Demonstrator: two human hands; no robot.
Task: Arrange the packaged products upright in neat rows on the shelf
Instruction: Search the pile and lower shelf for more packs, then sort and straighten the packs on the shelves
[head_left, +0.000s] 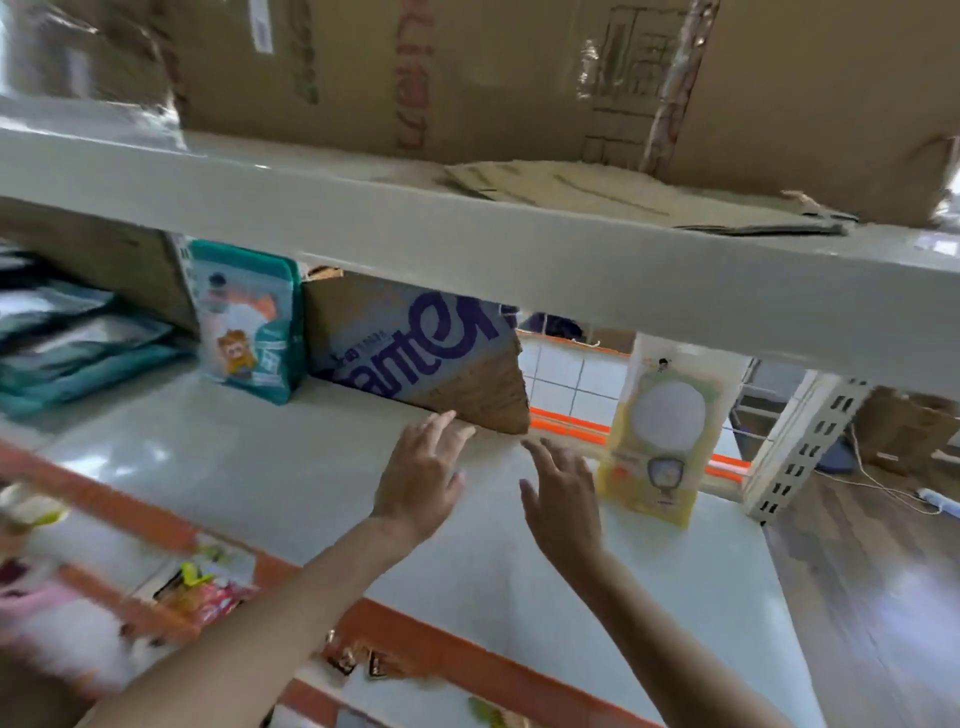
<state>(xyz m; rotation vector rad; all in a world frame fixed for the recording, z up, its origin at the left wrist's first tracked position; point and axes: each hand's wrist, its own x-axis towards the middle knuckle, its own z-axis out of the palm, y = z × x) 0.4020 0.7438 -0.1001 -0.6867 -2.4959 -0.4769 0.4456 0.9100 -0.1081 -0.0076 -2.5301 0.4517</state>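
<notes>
Both grips are empty with fingers spread: the left hand (422, 480) nears the torn cardboard box (415, 353), the right hand (563, 501) hovers beside the upright yellow package (660, 441). It looks light, soft and crushable; best held by its sides. The shelf (234, 467) is smooth and glossy, under a low upper shelf (363, 218).

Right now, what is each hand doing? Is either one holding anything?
Left hand: open, fingers spread, holding nothing, fingertips near the cardboard box.
Right hand: open, holding nothing, beside the yellow package.
</notes>
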